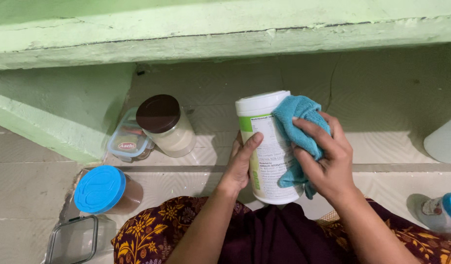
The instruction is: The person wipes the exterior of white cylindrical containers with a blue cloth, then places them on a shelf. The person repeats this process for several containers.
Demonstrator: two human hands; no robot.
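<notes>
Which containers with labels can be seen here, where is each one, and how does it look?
White canister: centre, held by left hand, wiped with blue cloth under right hand; cylinder, white-and-green label.
Small clear box: left, behind brown-lidded jar; pale blue rim, red oval label.
Bottle: right edge; blue cap, pale label.

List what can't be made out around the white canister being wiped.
- White cylindrical plastic canister, head view: its far side is hidden by the blue cloth and right hand; the left hand covers part of its near side.
- Pale translucent container: cut off by the right edge.
- Clear box with dark rim: cut off by the bottom edge.
</notes>
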